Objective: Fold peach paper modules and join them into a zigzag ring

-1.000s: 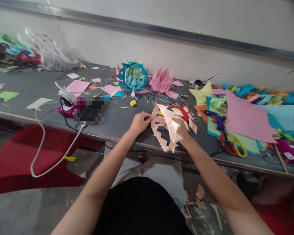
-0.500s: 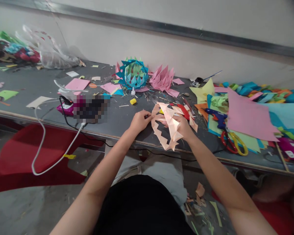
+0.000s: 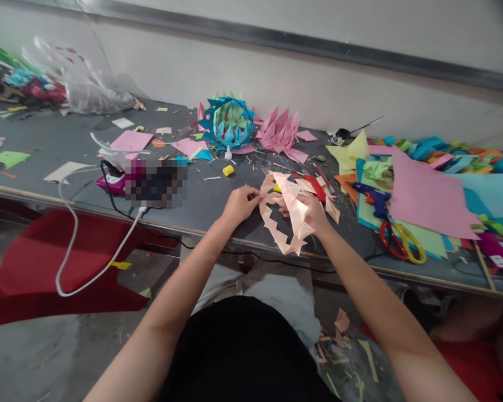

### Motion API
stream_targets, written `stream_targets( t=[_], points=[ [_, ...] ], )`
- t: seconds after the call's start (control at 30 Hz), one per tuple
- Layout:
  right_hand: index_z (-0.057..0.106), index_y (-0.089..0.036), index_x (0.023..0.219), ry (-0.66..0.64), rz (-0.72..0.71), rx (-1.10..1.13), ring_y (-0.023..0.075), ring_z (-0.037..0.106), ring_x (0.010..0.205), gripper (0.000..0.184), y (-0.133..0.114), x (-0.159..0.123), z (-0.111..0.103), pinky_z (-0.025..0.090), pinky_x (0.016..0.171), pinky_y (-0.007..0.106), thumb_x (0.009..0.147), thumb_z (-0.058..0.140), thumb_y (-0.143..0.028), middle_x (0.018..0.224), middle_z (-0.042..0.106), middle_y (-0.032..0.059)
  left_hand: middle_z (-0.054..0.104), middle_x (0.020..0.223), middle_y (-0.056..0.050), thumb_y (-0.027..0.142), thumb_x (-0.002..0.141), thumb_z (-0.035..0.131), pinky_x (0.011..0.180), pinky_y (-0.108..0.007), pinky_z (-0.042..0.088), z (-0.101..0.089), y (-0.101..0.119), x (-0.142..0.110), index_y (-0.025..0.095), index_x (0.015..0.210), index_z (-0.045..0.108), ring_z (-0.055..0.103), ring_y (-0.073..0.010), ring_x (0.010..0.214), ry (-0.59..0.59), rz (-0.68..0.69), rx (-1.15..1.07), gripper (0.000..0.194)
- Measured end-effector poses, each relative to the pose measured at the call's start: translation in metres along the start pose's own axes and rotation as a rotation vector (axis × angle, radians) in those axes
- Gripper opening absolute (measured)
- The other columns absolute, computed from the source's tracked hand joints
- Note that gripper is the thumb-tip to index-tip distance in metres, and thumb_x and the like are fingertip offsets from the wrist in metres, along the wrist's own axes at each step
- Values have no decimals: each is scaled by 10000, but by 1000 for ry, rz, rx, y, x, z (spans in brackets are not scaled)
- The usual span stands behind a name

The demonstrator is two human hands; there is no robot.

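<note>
A peach-coloured folded paper ring [image 3: 292, 200] with a zigzag, pointed edge is held up over the table's front edge. My left hand [image 3: 241, 205] pinches its left side between thumb and fingertips. My right hand [image 3: 314, 215] grips it from the right, with its fingertips showing through the ring's opening and part of the hand hidden behind the paper. Behind the ring lie more peach pointed paper pieces [image 3: 332, 209] and a red object [image 3: 317, 188]. A yellow cap [image 3: 228, 170] lies beyond my left hand.
A blue and green pointed paper ring [image 3: 230, 125] and a pink one [image 3: 278, 131] stand by the wall. To the right are a blue glue gun [image 3: 375, 199], scissors [image 3: 408, 243] and coloured paper sheets [image 3: 431, 195]. A white cable [image 3: 73, 240] hangs over the left edge near a red chair [image 3: 37, 245].
My right fingertips now show inside the ring, where a pale strip of paper showed before. My left hand stays at the ring's left side. The view has shifted slightly.
</note>
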State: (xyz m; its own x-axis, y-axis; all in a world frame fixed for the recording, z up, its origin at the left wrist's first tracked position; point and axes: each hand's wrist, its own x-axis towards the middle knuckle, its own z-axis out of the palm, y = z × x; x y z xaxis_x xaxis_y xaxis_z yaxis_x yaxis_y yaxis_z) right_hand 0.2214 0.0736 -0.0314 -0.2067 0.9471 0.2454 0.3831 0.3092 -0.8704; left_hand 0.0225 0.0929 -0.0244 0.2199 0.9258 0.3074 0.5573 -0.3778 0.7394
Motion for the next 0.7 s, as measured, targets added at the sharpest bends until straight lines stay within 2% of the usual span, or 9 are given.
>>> stream_targets(
  t=[0.17,0.37,0.43,0.53,0.6,0.7],
  points=[
    [671,-171,782,-16,25,16,248,631,856,167,6,-2,0,534,720,373,672,599,-273,817,683,45,635,711,-21,259,752,565,582,-234,362,0,1,0,158,705,650,514,-119,626,-1,-9,4,140],
    [656,-180,893,-1,20,-54,218,646,781,234,-11,-4,1,541,691,349,681,601,-263,793,685,28,633,711,-21,244,749,567,585,-235,368,-1,1,0,161,692,646,516,-120,626,-7,-6,-2,128],
    [665,-174,840,17,-33,-144,210,647,744,186,-14,-4,1,535,707,348,687,594,-252,769,686,27,635,716,-25,245,751,566,588,-237,370,-1,1,0,160,696,646,522,-123,633,-7,-6,-6,129],
    [669,-174,757,-27,-209,-292,208,643,753,132,-11,0,-1,520,749,349,718,555,-228,755,687,34,634,710,-28,254,751,568,590,-239,372,-1,0,0,158,697,647,530,-127,638,-15,-15,-9,136],
    [669,-177,758,-82,-306,-336,207,637,808,136,-6,3,-2,506,796,352,727,541,-215,812,690,43,635,708,-28,260,753,566,590,-238,374,-1,-1,0,157,699,648,533,-128,640,-23,-18,-9,142],
    [670,-197,785,-147,-372,-359,197,623,879,138,4,7,0,483,856,348,735,541,-201,904,684,43,639,719,-33,263,755,564,594,-239,375,-1,-1,0,153,711,651,535,-129,645,-21,-16,-5,147]
  ],
)
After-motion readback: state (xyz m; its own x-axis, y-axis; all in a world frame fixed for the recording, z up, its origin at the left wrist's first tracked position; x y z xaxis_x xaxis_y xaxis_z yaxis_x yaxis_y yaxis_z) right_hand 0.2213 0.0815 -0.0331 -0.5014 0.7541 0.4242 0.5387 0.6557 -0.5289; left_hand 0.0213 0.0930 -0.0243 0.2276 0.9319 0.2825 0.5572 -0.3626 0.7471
